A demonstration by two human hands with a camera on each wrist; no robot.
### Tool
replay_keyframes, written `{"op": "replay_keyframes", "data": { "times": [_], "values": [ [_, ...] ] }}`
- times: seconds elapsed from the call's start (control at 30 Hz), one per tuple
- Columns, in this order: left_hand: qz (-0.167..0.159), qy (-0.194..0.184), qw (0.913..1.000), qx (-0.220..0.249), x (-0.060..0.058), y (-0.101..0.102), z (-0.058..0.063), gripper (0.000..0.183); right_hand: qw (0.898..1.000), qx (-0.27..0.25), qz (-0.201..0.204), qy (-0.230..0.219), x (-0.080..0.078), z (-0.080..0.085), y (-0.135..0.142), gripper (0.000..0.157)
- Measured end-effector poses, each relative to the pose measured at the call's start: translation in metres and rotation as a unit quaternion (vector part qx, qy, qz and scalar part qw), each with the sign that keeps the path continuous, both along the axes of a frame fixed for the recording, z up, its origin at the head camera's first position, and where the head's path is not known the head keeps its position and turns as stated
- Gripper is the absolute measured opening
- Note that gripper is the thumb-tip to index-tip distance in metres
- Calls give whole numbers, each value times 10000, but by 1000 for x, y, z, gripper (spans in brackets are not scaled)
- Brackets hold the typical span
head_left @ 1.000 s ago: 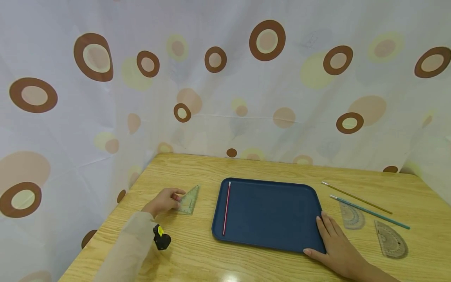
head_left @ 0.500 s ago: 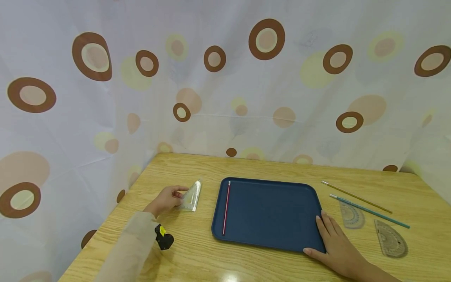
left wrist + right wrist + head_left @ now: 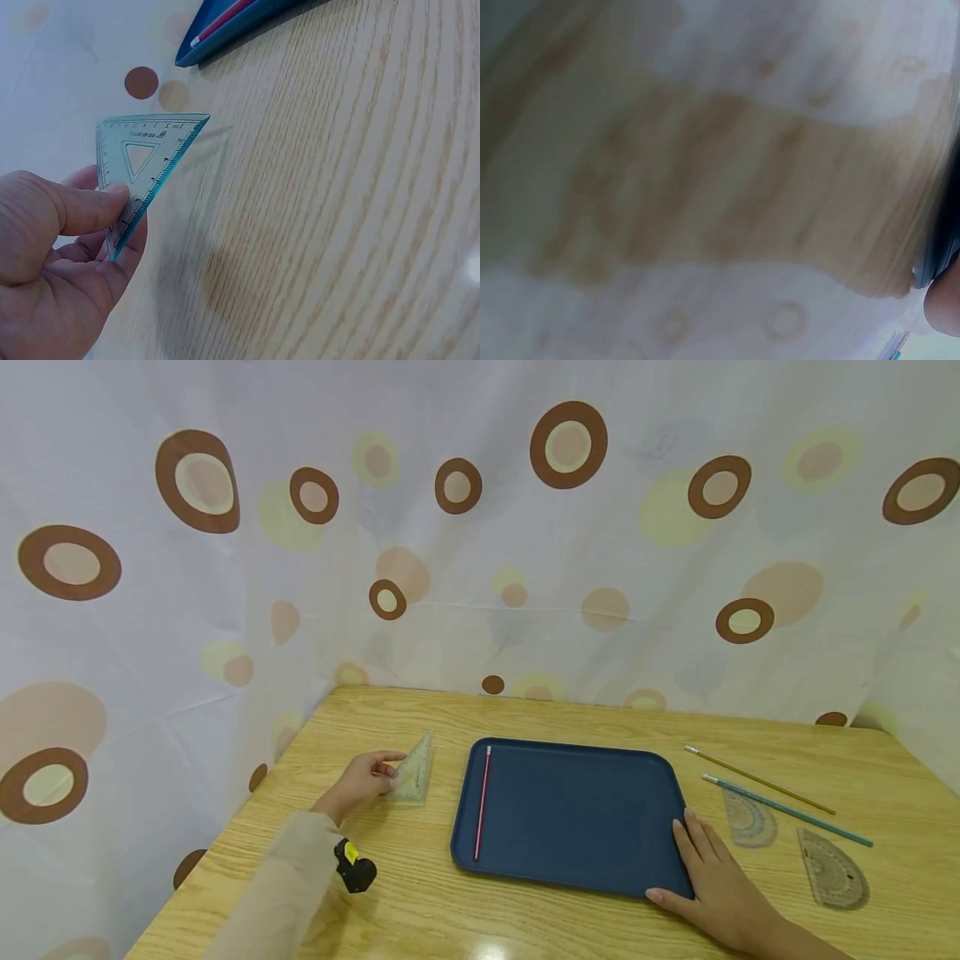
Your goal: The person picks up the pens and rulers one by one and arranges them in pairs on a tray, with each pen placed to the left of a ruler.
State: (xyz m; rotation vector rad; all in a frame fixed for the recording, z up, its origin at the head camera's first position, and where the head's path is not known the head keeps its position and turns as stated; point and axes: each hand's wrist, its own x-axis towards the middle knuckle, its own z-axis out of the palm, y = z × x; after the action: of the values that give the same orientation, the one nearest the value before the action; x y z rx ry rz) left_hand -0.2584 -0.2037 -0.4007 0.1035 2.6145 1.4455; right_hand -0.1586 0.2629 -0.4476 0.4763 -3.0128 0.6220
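Note:
In the head view my left hand (image 3: 363, 783) is left of the tray, pinching a clear triangular set square (image 3: 412, 774). The left wrist view shows the thumb (image 3: 94, 206) flat on one face of the set square (image 3: 142, 150), with fingers behind it. It is tilted up off the wooden table, its shadow falling beside it. My right hand (image 3: 716, 881) rests on the right rim of the dark blue tray (image 3: 577, 814), fingers stretched out and thumb at the near corner. A red pencil (image 3: 482, 806) lies along the tray's left side. The right wrist view is mostly blurred.
Right of the tray lie a yellowish pencil (image 3: 757, 779), a blue pencil (image 3: 795, 813) and two clear protractors, one (image 3: 750, 820) partly under the blue pencil and the other (image 3: 834, 870) nearer. A patterned curtain (image 3: 480, 552) encloses the table's back and sides.
My left hand has moved slightly right and away from me with the set square, which has tilted and risen. The right hand and tray stay put.

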Motion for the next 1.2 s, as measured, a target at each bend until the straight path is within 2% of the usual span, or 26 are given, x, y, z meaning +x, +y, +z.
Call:
{"op": "replay_keyframes", "data": {
  "times": [0.67, 0.9, 1.2],
  "values": [
    [176, 159, 9986, 477, -1, 17, -2, 46, 10000, -59, 7, -36, 0, 2, -1, 98],
    [255, 72, 9973, 690, -1, 23, -2, 45, 10000, -14, -11, -8, 0, 1, -1, 98],
    [66, 64, 9965, 830, 1, 31, -2, 45, 10000, 7, -17, -24, 0, 1, -1, 98]
  ]
}}
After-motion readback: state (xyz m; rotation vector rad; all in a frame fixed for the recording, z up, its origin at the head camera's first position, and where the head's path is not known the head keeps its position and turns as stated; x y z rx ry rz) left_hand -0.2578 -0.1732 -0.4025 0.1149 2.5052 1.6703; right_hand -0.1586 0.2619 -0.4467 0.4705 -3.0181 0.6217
